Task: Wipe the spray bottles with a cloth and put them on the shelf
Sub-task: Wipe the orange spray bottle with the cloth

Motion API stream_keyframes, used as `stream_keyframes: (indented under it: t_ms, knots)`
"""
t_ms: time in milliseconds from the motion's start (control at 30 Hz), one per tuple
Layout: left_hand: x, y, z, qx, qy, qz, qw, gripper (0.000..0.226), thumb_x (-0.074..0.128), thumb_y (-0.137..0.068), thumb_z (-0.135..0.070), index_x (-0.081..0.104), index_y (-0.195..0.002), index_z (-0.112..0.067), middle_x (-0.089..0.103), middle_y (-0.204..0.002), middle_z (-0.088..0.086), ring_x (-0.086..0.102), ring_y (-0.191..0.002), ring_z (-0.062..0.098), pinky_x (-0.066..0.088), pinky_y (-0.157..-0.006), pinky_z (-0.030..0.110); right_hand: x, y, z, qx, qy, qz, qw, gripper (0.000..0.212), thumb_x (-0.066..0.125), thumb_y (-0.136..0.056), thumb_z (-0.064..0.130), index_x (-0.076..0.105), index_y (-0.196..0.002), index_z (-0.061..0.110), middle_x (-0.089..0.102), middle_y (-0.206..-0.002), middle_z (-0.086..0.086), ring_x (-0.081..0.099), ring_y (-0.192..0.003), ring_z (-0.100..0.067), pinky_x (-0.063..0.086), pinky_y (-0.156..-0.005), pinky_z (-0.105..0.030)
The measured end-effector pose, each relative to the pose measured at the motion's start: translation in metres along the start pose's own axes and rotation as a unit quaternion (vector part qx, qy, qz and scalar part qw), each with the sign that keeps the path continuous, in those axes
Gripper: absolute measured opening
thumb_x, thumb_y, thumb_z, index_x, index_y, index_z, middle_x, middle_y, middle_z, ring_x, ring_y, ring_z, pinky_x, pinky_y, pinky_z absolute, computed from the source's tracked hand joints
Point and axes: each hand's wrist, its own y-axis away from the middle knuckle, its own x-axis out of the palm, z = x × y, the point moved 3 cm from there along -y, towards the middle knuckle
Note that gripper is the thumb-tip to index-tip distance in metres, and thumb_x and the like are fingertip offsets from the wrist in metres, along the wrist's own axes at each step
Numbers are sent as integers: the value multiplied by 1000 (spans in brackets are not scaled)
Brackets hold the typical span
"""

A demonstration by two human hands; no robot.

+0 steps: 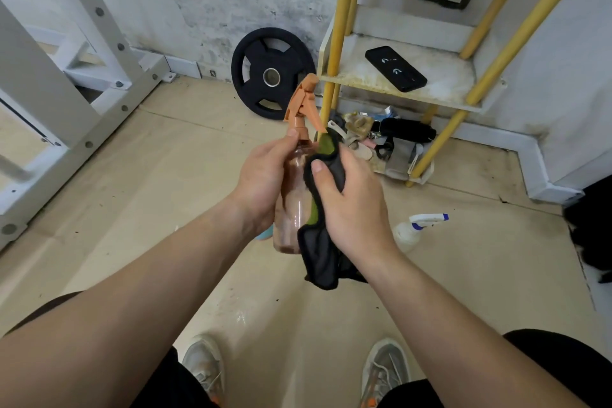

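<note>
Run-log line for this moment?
wiping | left hand grips orange spray bottle | right hand holds cloth against it | white spray bottle on floor

Glossy, clear plastic spray bottle (291, 209) sat in the left hand (263, 182); soft matt cloth (319, 258) hung under the right hand (351, 205).

A translucent orange spray bottle (291, 205) is held nearly upright at frame centre, its orange trigger head on top. A black-and-green cloth (319, 242) wraps its right side and hangs below its base. A white spray bottle (410, 232) with a blue-and-white trigger sits on the floor right of centre. The yellow-poled shelf (397, 89) with stained white boards stands upper right.
</note>
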Motion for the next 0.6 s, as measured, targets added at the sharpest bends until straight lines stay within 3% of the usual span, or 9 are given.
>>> stream_keyframes:
  t_ms: [100,200,333,467,600]
  knots:
    - [-1,0,-6,16,-16,1,1000,44,54,-102,-34,70,-112,5,71,-110,27,68,-97,34,51,-101,53,1,8,6,-26,38,15,999,35,47,-104,39,51,-138,31,44,-141,8,46,-110,-1,42,-93,-29]
    - [-6,-3,-15,25,-7,-20,999,46,51,-103,-34,69,-115,7,71,-112,23,69,-99,34,53,-101,49,3,18,15,-86,65,31,994,31,46,-104,36,51,-134,32,31,-159,14,42,-134,-9,39,-107,-37]
    - [-11,-5,-18,22,23,-28,999,47,51,-103,-37,69,-114,6,72,-114,18,70,-97,29,52,-102,49,11,28,20,-95,124,64,986,51,37,-99,51,40,-147,34,27,-162,10,39,-140,-22,38,-112,-42]
    - [-5,-1,-11,14,25,7,1000,42,54,-102,-34,67,-113,4,67,-104,21,64,-97,30,51,-99,45,7,14,23,-73,151,33,985,50,31,-103,47,43,-148,27,42,-150,5,49,-127,-24,44,-101,-40]
    - [-2,1,-8,38,-19,25,999,36,51,-104,-30,69,-108,2,71,-94,13,68,-83,20,57,-75,30,4,-5,11,-5,63,49,997,27,38,-106,41,58,-115,26,61,-115,3,58,-106,-21,47,-90,-42]
